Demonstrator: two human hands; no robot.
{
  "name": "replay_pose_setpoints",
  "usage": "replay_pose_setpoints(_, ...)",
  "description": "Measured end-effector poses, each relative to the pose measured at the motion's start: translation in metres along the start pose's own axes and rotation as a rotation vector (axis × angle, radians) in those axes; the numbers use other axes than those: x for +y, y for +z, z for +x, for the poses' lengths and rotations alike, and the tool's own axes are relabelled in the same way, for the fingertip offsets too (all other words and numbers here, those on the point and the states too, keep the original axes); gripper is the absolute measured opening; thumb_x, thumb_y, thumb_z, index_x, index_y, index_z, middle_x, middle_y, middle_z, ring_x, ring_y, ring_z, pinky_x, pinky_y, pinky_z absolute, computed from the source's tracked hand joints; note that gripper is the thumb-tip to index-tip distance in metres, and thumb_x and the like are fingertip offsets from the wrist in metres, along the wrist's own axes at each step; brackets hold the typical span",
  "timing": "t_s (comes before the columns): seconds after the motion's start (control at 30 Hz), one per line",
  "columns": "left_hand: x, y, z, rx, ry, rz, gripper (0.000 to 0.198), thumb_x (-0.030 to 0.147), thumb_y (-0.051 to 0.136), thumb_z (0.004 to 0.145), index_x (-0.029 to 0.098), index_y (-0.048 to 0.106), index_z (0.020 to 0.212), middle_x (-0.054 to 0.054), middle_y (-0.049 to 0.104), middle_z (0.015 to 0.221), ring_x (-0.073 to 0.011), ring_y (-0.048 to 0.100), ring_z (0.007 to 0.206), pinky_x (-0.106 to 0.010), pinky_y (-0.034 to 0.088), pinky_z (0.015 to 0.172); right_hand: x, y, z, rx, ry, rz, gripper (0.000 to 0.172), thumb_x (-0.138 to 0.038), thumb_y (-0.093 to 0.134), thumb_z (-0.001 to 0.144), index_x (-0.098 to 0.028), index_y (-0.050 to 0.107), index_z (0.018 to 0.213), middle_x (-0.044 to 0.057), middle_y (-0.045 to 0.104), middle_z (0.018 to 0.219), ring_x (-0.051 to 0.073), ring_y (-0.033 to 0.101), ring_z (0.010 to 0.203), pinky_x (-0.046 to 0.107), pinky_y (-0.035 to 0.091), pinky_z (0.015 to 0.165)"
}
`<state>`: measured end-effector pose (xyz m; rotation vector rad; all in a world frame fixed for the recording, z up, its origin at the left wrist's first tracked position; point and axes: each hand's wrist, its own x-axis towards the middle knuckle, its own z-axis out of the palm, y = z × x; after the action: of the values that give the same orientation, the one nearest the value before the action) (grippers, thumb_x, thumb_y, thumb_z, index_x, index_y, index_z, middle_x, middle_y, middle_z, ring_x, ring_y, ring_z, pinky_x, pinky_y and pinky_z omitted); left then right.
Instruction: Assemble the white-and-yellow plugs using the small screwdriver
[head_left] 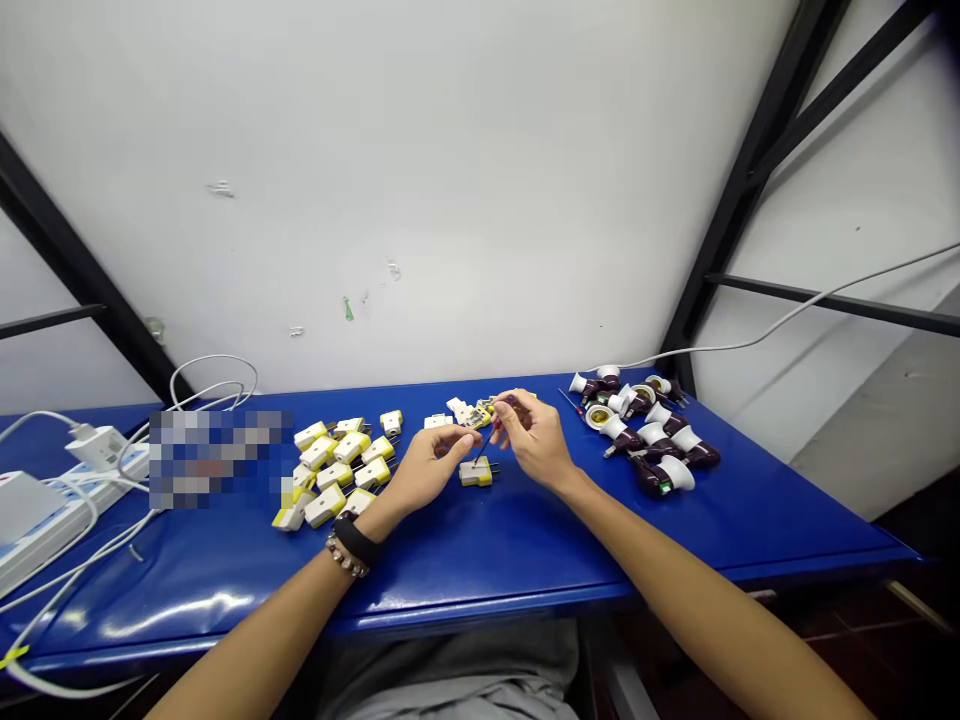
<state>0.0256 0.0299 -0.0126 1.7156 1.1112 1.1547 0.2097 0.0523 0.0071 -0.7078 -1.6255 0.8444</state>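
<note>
We see a smooth, glossy blue vinyl worktop (480,560), matt white-and-yellow plastic plugs (475,473) with shiny metal prongs, a slim screwdriver (486,444) with a thin metal shaft, glossy dark maroon and white plastic lamp sockets (660,450), and a matt white painted wall (450,200) behind.

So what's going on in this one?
A person sits at a blue padded table. Their right hand holds a small screwdriver, its tip down on a yellow-and-white two-pin plug lying on the table. Their left hand is curled just beside it, near the shaft. More plugs lie in a pile to the left, and white-and-maroon lamp holders are grouped to the right.
</note>
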Motion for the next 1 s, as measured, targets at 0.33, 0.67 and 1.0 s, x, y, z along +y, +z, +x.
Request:
replay_pose_setpoints(0.33, 0.005, 0.004, -0.006, -0.052, 0.046, 0.074, 0.022, 0.036, 0.071, 0.083, 0.018, 0.080, 0.093, -0.008, 0.079, 0.091, -0.0242, 0.072, 0.082, -0.033, 0.055, 0.081, -0.004, 0.006, -0.002, -0.088, 0.010, -0.035, 0.026, -0.049, 0.063, 0.090, -0.023, 0.067, 0.086, 0.001, 0.067, 0.068, 0.018, 0.067, 0.055, 0.029, 0.054, 0.052)
replay_pose_setpoints(0.67, 0.002, -0.001, -0.003, -0.120, 0.183, 0.303, 0.025, 0.024, 0.055, 0.091, 0.020, 0.079, 0.086, -0.005, 0.077, 0.082, -0.0207, 0.070, 0.076, -0.028, 0.049, 0.073, -0.002, 0.011, -0.002, -0.160, 0.079, 0.082, 0.035, -0.045, 0.062, 0.091, -0.024, 0.066, 0.118, 0.005, 0.074, 0.104, 0.014, 0.067, 0.057, 0.027, 0.054, 0.051)
replay_pose_setpoints(1.0, 0.001, -0.001, -0.002, -0.027, 0.167, 0.308, 0.017, 0.028, 0.063, 0.088, 0.021, 0.077, 0.084, -0.006, 0.076, 0.080, -0.0208, 0.065, 0.070, -0.029, 0.047, 0.071, -0.001, 0.017, -0.002, -0.111, 0.064, 0.063, 0.032, -0.042, 0.071, 0.083, -0.023, 0.071, 0.109, 0.003, 0.073, 0.089, 0.016, 0.066, 0.064, 0.029, 0.057, 0.062)
